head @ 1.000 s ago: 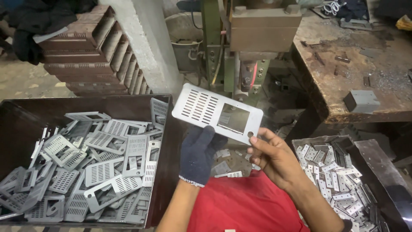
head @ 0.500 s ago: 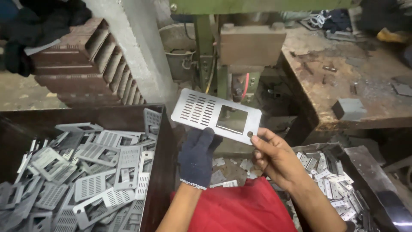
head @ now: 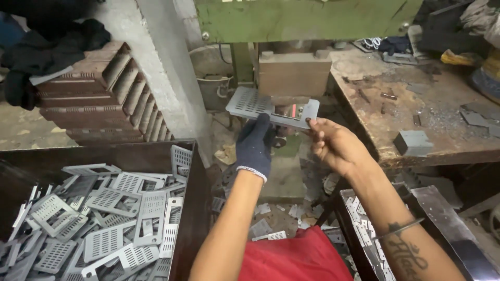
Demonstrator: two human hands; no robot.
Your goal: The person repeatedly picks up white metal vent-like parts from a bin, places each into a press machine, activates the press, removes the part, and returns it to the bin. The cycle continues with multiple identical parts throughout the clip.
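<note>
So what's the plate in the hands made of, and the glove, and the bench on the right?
Plate: looks like thin sheet metal, dull grey, with punched slots and a cut-out window. Glove on the left hand: dark knit fabric, pale ribbed cuff. Bench: probably wood, worn brown and stained, though grime leaves it open. The bare right hand pinches the plate's right edge.

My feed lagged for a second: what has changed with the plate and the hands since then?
Both hands carried the perforated plate forward, toward the green press. The gloved left hand and bare right hand kept their hold. The bin of plates looks unchanged.
</note>
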